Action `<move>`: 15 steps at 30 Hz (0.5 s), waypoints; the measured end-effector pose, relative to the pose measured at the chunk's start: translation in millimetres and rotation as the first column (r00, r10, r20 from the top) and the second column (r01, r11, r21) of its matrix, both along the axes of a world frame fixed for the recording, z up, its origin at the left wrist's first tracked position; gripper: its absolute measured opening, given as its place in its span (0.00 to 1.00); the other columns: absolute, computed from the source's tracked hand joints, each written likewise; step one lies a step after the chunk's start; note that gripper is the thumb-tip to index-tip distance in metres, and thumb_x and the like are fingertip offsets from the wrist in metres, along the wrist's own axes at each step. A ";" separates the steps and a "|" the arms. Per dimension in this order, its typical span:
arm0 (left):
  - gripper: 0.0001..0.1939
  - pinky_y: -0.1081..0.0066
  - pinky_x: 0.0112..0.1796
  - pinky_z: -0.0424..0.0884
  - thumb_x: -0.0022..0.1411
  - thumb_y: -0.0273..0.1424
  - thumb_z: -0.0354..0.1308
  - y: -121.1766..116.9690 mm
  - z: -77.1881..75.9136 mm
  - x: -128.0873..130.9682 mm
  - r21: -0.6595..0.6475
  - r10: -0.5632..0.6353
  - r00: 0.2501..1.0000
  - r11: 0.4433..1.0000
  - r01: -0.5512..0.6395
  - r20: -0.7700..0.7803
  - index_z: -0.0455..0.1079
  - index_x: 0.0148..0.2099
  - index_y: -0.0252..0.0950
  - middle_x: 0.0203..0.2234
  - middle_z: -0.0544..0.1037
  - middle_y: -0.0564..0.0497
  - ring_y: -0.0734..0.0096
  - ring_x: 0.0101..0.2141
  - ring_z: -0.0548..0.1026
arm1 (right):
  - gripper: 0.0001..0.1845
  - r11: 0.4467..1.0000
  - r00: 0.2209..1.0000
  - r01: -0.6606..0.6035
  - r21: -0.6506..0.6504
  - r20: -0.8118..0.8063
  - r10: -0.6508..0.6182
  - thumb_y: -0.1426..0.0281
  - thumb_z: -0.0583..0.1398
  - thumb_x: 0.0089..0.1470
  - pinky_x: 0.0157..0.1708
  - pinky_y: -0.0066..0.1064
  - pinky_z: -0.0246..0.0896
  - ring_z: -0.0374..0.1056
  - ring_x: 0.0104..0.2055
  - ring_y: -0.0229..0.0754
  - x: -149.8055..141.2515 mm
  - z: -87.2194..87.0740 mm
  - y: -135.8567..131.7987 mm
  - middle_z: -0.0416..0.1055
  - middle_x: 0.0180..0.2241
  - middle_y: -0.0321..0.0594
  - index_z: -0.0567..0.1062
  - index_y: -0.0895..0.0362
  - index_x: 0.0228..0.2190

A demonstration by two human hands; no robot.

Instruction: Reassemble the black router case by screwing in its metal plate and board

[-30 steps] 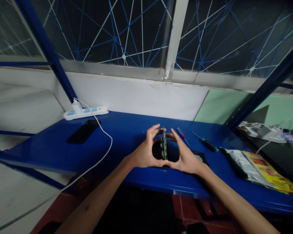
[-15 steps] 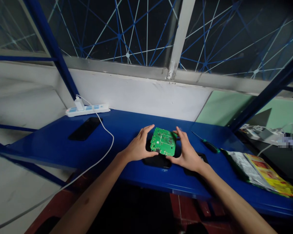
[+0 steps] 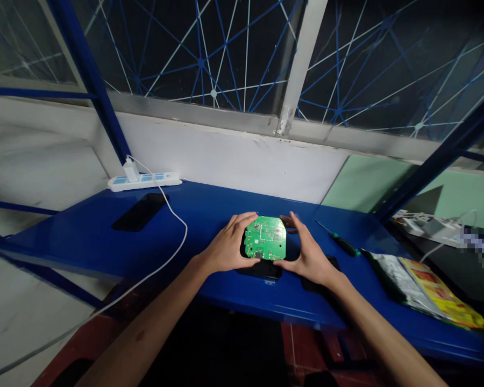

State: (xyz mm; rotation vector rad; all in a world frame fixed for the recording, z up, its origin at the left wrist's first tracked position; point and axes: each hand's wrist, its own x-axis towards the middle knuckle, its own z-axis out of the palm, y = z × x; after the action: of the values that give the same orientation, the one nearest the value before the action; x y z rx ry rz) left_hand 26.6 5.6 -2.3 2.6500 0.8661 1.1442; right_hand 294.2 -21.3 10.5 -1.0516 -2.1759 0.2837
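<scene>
The left hand (image 3: 228, 244) pinches the green circuit board (image 3: 266, 238) over a black casing (image 3: 262, 270), near the bench's (image 3: 210, 209) front edge. Whether the right hand (image 3: 312, 258), curved at the board's right side, grips too cannot be told. By the bench's right end lies a silver-and-yellow packet (image 3: 427, 290), contents hidden.

Through my remote feed I see a left hand (image 3: 232, 242) and a right hand (image 3: 310, 250), both bare, with slender fingers. The wrists are bare too, and each narrows smoothly out of a slim forearm. On the left forearm (image 3: 159, 314) I can pick out one small, roundish spot (image 3: 140, 335); the right forearm (image 3: 383, 325) looks plain to me, uncovered as far as the view reaches. Between them I make out black clothing (image 3: 218, 349) over the lap, too dark for me to read its cut, seams or fabric.
</scene>
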 end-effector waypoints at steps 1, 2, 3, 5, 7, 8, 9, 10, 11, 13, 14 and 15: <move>0.55 0.36 0.62 0.58 0.50 0.36 0.72 -0.4 0.0 0.2 0.006 0.002 1.000 1.000 -0.002 0.004 0.42 0.70 0.40 0.65 0.59 0.35 0.41 0.64 0.60 | 0.65 1.000 1.000 0.004 -0.002 -0.004 -0.004 0.60 0.72 0.46 0.65 0.59 0.55 0.58 0.67 0.59 0.1 0.2 -0.2 0.56 0.67 0.54 0.36 0.49 0.70; 0.54 0.36 0.62 0.58 0.50 0.36 0.72 -0.9 -0.1 0.4 0.011 0.004 1.000 1.000 -0.005 0.008 0.42 0.70 0.40 0.65 0.59 0.35 0.41 0.64 0.60 | 0.65 1.000 1.000 0.008 -0.004 -0.005 -0.008 0.60 0.71 0.46 0.65 0.58 0.55 0.59 0.67 0.59 0.2 0.3 -0.4 0.56 0.67 0.54 0.36 0.49 0.70; 0.54 0.35 0.62 0.58 0.50 0.36 0.72 -1.4 -0.3 0.6 0.014 0.007 1.000 1.000 -0.007 0.010 0.41 0.70 0.41 0.65 0.59 0.35 0.41 0.64 0.60 | 0.65 1.000 1.000 0.011 -0.002 -0.005 -0.011 0.60 0.71 0.46 0.65 0.58 0.56 0.59 0.66 0.59 0.3 0.4 -0.6 0.56 0.67 0.54 0.36 0.49 0.70; 0.54 0.35 0.62 0.58 0.50 0.36 0.72 -2.1 -1.0 1.1 0.019 0.012 1.000 1.000 -0.012 0.012 0.42 0.70 0.41 0.65 0.59 0.34 0.41 0.64 0.60 | 0.65 1.000 1.000 0.013 0.006 0.003 -0.013 0.60 0.72 0.46 0.64 0.59 0.56 0.59 0.66 0.59 0.4 0.7 -0.8 0.57 0.66 0.54 0.36 0.49 0.70; 0.54 0.36 0.61 0.59 0.50 0.36 0.72 -2.5 -1.8 1.2 0.025 0.012 1.000 1.000 -0.012 0.013 0.42 0.70 0.40 0.65 0.59 0.34 0.41 0.64 0.61 | 0.66 1.000 1.000 0.011 0.020 0.014 -0.012 0.60 0.72 0.46 0.64 0.60 0.56 0.59 0.66 0.60 0.5 1.2 -0.9 0.58 0.66 0.54 0.36 0.49 0.70; 0.54 0.36 0.61 0.59 0.50 0.36 0.72 -2.5 -2.1 1.3 0.027 0.013 1.000 1.000 -0.014 0.012 0.42 0.70 0.39 0.65 0.59 0.34 0.41 0.64 0.61 | 0.66 1.000 1.000 0.010 0.028 0.019 -0.011 0.60 0.72 0.45 0.64 0.60 0.56 0.60 0.66 0.60 0.5 1.3 -0.8 0.59 0.65 0.55 0.36 0.50 0.70; 0.54 0.36 0.61 0.59 0.50 0.36 0.72 -2.5 -2.3 1.2 0.026 0.015 1.000 1.000 -0.015 0.010 0.43 0.69 0.39 0.65 0.59 0.33 0.41 0.64 0.61 | 0.66 0.999 1.000 0.009 0.036 0.021 -0.009 0.60 0.72 0.45 0.63 0.61 0.57 0.60 0.65 0.61 0.6 1.5 -0.6 0.59 0.65 0.55 0.36 0.50 0.70; 0.54 0.36 0.61 0.59 0.50 0.36 0.72 -2.5 -2.5 1.2 0.023 0.016 1.000 1.000 -0.016 0.008 0.43 0.69 0.39 0.65 0.60 0.33 0.41 0.64 0.61 | 0.66 0.999 1.000 0.005 0.042 0.023 -0.006 0.59 0.72 0.45 0.62 0.61 0.58 0.60 0.65 0.61 0.7 1.5 -0.5 0.59 0.65 0.55 0.36 0.50 0.70; 0.54 0.36 0.61 0.59 0.50 0.36 0.72 -2.4 -2.7 1.3 0.020 0.017 1.000 1.000 -0.017 0.006 0.43 0.69 0.39 0.65 0.60 0.33 0.40 0.64 0.61 | 0.66 0.999 1.000 0.002 0.047 0.022 -0.003 0.59 0.72 0.45 0.61 0.61 0.59 0.61 0.65 0.62 0.8 1.4 -0.3 0.59 0.65 0.56 0.36 0.50 0.70; 0.54 0.36 0.61 0.59 0.50 0.36 0.72 -2.1 -3.1 1.5 0.019 0.014 1.000 1.000 -0.015 0.005 0.43 0.69 0.38 0.65 0.60 0.33 0.40 0.64 0.61 | 0.66 0.999 1.000 0.001 0.053 0.023 -0.002 0.59 0.71 0.45 0.61 0.61 0.59 0.61 0.65 0.62 1.0 1.0 0.1 0.59 0.65 0.56 0.36 0.50 0.70; 0.54 0.37 0.61 0.60 0.50 0.36 0.72 -1.9 -3.3 1.6 0.022 0.012 1.000 1.000 -0.012 0.006 0.43 0.69 0.38 0.65 0.60 0.33 0.40 0.64 0.61 | 0.66 0.998 1.000 0.003 0.056 0.026 -0.004 0.59 0.71 0.45 0.61 0.61 0.59 0.61 0.64 0.62 1.1 0.8 0.2 0.59 0.65 0.56 0.36 0.50 0.70; 0.53 0.37 0.61 0.60 0.50 0.36 0.72 -1.7 -3.6 1.8 0.024 0.012 1.000 1.000 -0.012 0.006 0.43 0.70 0.39 0.65 0.60 0.33 0.41 0.64 0.61 | 0.66 0.998 1.000 0.004 0.059 0.029 -0.006 0.59 0.71 0.45 0.61 0.61 0.59 0.61 0.64 0.62 1.1 0.7 0.3 0.59 0.65 0.56 0.36 0.50 0.70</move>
State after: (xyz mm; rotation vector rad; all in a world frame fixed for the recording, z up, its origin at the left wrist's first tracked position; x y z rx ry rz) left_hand 28.4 3.9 -5.9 2.6624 0.8739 1.1720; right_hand 295.2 -21.1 11.2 -1.0348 -2.1938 0.2020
